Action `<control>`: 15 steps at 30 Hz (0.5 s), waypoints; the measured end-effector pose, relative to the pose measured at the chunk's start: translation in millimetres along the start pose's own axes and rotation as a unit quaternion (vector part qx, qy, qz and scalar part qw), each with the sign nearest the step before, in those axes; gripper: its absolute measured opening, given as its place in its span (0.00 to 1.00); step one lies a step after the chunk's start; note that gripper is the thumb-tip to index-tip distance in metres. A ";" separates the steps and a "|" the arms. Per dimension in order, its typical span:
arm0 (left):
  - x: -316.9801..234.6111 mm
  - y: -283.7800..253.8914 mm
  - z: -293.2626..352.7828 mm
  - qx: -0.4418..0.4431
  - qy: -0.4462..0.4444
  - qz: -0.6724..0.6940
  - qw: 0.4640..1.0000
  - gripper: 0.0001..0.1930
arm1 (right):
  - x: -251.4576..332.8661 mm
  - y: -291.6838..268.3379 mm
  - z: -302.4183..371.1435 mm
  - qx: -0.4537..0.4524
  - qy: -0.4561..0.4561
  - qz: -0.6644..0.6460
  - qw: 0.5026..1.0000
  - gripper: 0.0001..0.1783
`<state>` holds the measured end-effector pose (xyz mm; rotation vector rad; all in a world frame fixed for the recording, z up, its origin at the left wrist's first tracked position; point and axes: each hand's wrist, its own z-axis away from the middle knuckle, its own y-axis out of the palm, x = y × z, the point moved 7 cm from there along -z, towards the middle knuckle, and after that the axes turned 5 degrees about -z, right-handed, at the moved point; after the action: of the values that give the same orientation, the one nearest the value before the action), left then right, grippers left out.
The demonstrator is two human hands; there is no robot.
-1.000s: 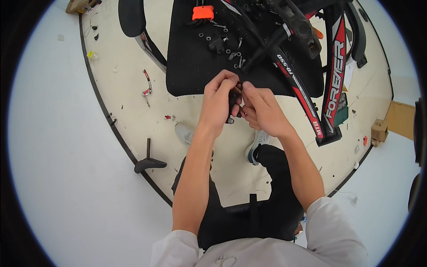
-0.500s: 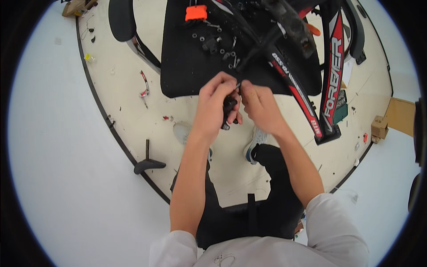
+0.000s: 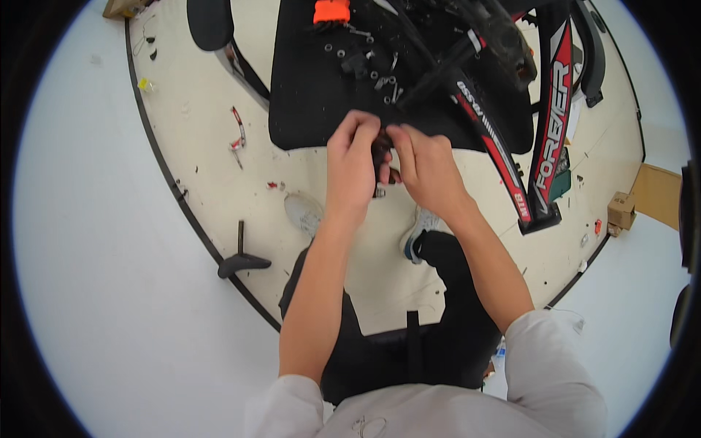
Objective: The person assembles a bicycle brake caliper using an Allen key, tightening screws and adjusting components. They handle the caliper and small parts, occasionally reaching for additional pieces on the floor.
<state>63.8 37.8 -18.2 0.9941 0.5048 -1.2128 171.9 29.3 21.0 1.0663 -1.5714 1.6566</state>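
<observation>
My left hand (image 3: 350, 164) is closed round a small black mechanical part (image 3: 379, 150), perhaps a bicycle fitting; its exact kind is hidden by my fingers. Its lower end pokes out below them. Thumb and forefinger of my right hand (image 3: 434, 169) pinch at the part's upper end, close against the left fingertips. What the right fingers hold there, if anything, cannot be made out. Both hands are in front of a black chair seat (image 3: 307, 120), where several small nuts and bolts (image 3: 394, 91) and a black clamp-like piece (image 3: 356, 64) lie.
A black, red and white bicycle frame (image 3: 553, 117) rests across the seat's right side. An orange piece (image 3: 331, 11) lies at the seat's far left. On the floor are a bicycle saddle with its post (image 3: 244, 263), a red and white piece (image 3: 239, 131) and a cardboard box (image 3: 622, 209).
A thin metal piece showing between my fingertips earlier is now out of sight. My right fingers have moved in closer to the left hand, and the view has shifted slightly.
</observation>
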 end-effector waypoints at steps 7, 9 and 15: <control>-3.4 0.2 -3.8 0.052 -0.021 0.053 0.997 0.08 | -11.9 4.8 -7.1 0.033 -0.002 -0.059 0.998 0.12; 3.5 -1.6 4.0 0.058 -0.079 0.038 0.994 0.10 | -10.5 1.0 -5.0 0.013 -0.044 0.003 0.999 0.11; -1.9 0.4 1.0 0.062 -0.066 0.049 0.995 0.10 | -10.9 -2.4 -4.2 0.022 -0.009 0.031 0.999 0.13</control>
<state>63.4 38.0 -16.0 1.0236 0.2779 -1.2237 178.8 34.7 12.9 1.0673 -1.6009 1.7334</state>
